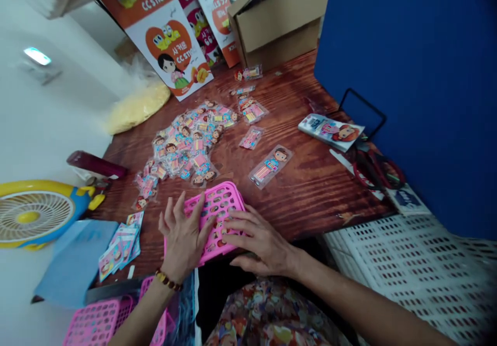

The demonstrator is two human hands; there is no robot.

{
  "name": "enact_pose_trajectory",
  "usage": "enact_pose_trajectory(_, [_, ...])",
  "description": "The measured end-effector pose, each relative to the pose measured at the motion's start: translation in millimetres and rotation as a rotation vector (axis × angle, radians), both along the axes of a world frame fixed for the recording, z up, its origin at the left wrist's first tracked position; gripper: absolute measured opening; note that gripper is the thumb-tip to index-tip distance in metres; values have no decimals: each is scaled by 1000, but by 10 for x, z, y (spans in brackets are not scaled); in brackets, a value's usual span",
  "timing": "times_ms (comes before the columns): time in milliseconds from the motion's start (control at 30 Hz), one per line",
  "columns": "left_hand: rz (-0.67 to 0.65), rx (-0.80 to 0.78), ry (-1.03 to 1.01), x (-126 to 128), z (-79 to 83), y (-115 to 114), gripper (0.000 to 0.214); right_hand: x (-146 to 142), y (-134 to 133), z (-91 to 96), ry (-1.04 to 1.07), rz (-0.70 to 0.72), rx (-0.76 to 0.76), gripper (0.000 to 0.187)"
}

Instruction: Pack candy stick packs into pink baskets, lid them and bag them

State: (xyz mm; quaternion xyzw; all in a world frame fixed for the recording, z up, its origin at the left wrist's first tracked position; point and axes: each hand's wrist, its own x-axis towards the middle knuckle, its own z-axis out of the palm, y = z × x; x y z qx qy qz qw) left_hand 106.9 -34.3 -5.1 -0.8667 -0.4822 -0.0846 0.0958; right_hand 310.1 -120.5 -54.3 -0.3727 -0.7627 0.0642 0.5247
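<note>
A pink perforated plastic basket (217,201) lies upside down at the near edge of the wooden table (310,180), with small packets showing through its holes. My left hand (180,240) lies flat on its left part, fingers spread. My right hand (258,242) rests on its near right edge, fingers stretched across the top. Beyond the basket lies a heap of small clear packets with cartoon figures (190,141), and one longer packet (271,166) lies apart to the right.
More pink baskets (97,320) and a stack of cards (118,245) sit at the lower left beside a yellow fan (34,214). Printed cartons (171,41), a cardboard box (279,20), a blue wall (419,77), scissors (375,170) and a white crate (419,268) surround the table.
</note>
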Motion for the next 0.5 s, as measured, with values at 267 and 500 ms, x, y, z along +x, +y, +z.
enact_pose_trajectory(267, [56,-87,-11,22,3,67,60,20,538,39,416,-237,-510,54])
enact_pose_trajectory(500, [46,-95,2,57,41,75,60,-25,575,36,423,-299,-510,37])
